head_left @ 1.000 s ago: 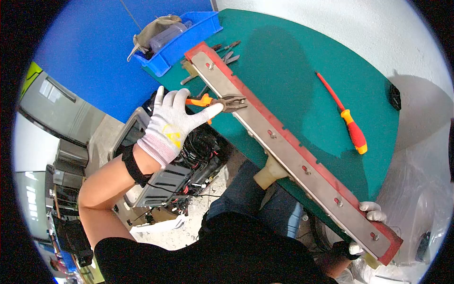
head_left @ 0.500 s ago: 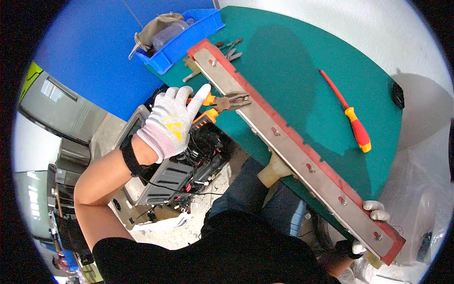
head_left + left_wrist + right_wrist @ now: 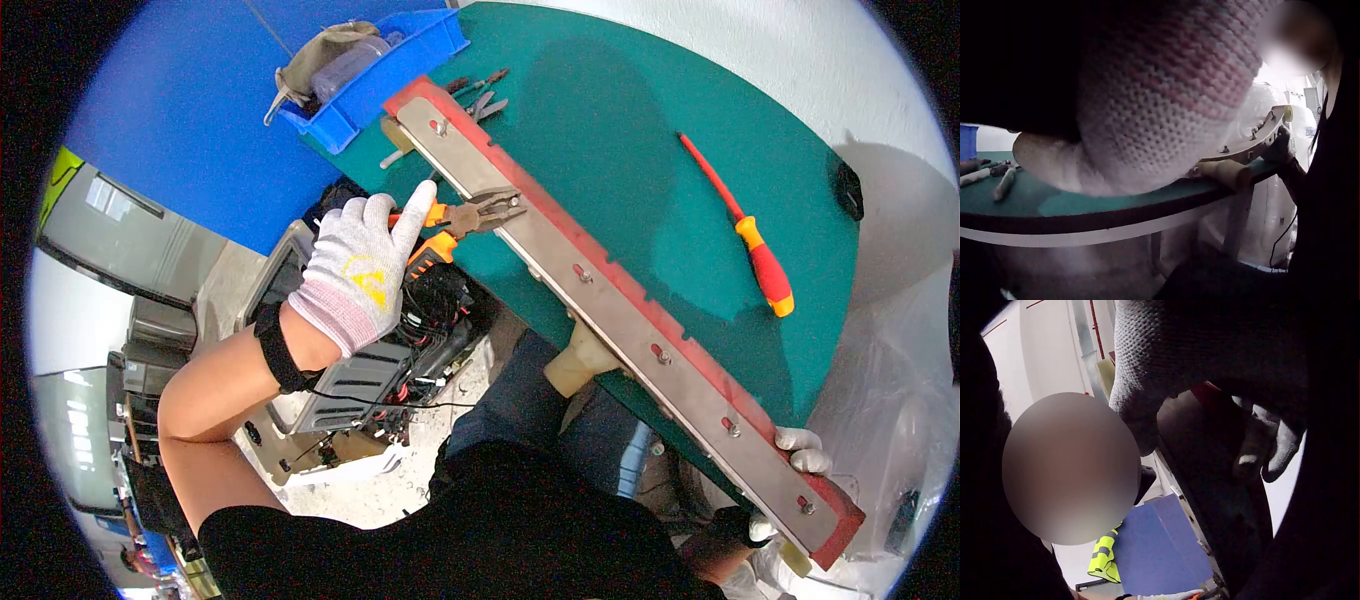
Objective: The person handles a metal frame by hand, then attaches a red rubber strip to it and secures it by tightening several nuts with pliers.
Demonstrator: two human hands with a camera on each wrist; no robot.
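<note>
In the head view, my gloved left hand (image 3: 355, 270) holds pliers (image 3: 462, 219) with orange handles, which stand spread. The tips of the pliers are at a small bolt on a long metal strip (image 3: 620, 315) backed with red material (image 3: 575, 235). Several more bolts line the strip in red-edged slots. At the strip's lower right end, my gloved right hand (image 3: 803, 450) grips the edge, fingers over the red side and thumb at the near side. In the right wrist view, that hand's fingers (image 3: 1279, 447) curl over the darkened bar (image 3: 1210, 481).
A pale block (image 3: 580, 360) projects beneath the bar at the table's near edge. On the green table (image 3: 590, 130) lies a red and yellow screwdriver (image 3: 745, 235). A blue bin (image 3: 385, 75) and other hand tools (image 3: 485, 105) sit at the far left. Below are wired parts (image 3: 435, 315).
My left thumb has drawn back from the pliers' pivot onto a handle, and the handles have spread. The pliers' tips stay near the same bolt. My right hand keeps its grip on the bar.
</note>
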